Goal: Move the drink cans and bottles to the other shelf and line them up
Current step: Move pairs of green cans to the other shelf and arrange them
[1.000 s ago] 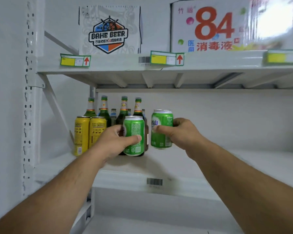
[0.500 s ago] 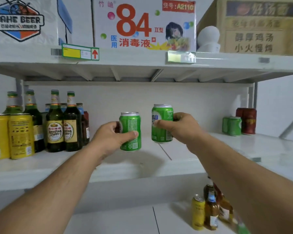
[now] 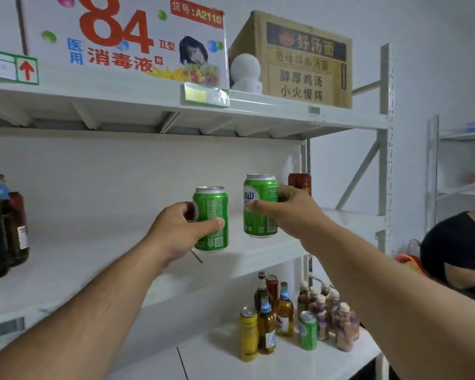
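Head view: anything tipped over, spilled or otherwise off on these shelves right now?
Nothing stands out. The left hand grips one green can and the right hand grips another green can, both upright above the middle shelf. The bottles and cans on the lower shelf stand upright, with no spill visible.

White box (image 3: pixel 115 37) — "84", tag "A2110".

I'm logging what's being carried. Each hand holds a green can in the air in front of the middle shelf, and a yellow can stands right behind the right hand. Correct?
Not quite. The can behind the right hand is red, not yellow, as the head view shows. The left hand and the right hand do each hold a green can in front of the middle shelf.
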The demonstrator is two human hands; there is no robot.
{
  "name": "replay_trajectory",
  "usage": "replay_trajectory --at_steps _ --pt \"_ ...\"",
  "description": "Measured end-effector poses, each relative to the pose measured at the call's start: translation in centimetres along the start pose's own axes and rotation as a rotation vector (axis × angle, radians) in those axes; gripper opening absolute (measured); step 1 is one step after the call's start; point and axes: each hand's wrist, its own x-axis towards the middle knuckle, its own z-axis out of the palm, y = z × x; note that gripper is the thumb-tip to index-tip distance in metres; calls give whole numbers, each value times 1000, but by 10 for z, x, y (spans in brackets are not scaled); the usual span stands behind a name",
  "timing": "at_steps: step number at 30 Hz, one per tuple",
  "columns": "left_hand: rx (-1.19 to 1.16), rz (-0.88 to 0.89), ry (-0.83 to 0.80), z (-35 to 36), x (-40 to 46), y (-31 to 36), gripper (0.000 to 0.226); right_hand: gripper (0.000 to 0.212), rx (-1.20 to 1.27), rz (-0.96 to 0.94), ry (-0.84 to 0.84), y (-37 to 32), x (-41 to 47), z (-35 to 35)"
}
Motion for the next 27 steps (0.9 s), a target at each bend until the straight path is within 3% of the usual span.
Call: replay_trajectory --at_steps 5,13,27 --pt "-2 10 -61 36 7 2 30 25 4 4 69 11 -8 -33" --pt "-1 18 -104 104 32 12 36 23 -27 2 104 37 10 -96" --pt "3 -18 -23 252 84 38 29 26 -2 -14 -10 95 92 -225"
